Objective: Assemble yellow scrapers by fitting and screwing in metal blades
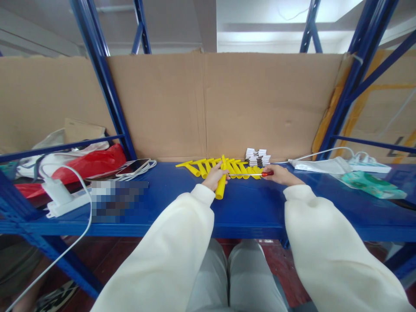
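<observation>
Fingers of L hand (pixel 214 177) are wrapped round one yellow tube (pixel 221 190), which lies near-to-far on the blue shelf (pixel 247 212), centre. Fingers of R hand (pixel 282 174) are closed on a red-handled screwdriver (pixel 268 173), shaft running left to the tube. Just beyond: row of like yellow tubes (pixel 201 168), lying flat. Behind row, right end: white parts stack (pixel 258 157). Judgement: one pc in work. Whether the rest are done, cannot tell.
</observation>
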{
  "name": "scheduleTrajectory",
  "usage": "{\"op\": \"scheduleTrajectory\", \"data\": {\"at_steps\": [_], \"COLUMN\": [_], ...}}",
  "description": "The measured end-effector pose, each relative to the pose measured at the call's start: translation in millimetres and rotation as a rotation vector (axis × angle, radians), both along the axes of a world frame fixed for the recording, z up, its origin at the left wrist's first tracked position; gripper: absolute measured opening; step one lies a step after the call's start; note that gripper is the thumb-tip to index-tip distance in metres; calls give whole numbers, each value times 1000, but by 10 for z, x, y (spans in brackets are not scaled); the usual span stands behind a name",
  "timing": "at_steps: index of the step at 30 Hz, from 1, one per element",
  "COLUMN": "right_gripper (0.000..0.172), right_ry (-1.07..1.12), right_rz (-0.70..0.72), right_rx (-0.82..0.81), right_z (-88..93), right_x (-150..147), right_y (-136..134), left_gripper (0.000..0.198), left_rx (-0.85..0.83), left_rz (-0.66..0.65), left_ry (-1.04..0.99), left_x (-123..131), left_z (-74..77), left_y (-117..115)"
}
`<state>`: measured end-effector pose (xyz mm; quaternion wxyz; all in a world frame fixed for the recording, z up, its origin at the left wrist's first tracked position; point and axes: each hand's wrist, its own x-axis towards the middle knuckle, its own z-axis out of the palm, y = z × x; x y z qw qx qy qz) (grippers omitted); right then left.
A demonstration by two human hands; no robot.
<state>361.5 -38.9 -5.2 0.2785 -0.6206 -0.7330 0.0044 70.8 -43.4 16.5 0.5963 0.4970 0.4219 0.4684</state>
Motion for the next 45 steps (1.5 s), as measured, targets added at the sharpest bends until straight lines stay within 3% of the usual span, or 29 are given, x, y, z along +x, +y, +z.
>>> {"op": "scheduleTrajectory", "data": {"at_steps": [11,19,26,45], "right_gripper": [16,16,22,18], "right_ry": [20,123,174,165], "right_rz": [-61,22,-1,-3], "right_rx": [96,162,219,225], "right_z": [45,-2,-42,-41], "right_x": [19,106,106,89], "right_y": [-23,34,67,55], "left_gripper": [85,86,84,84], "left_rx": [-19,-51,-43,-18], "left_rz": [1,5,-12,-9], "left_ry": [18,-13,22,74], "left_x": [-3,-4,-15,2], "left_z": [17,17,27,26], "left_y": [-14,-1,-22,-50]}}
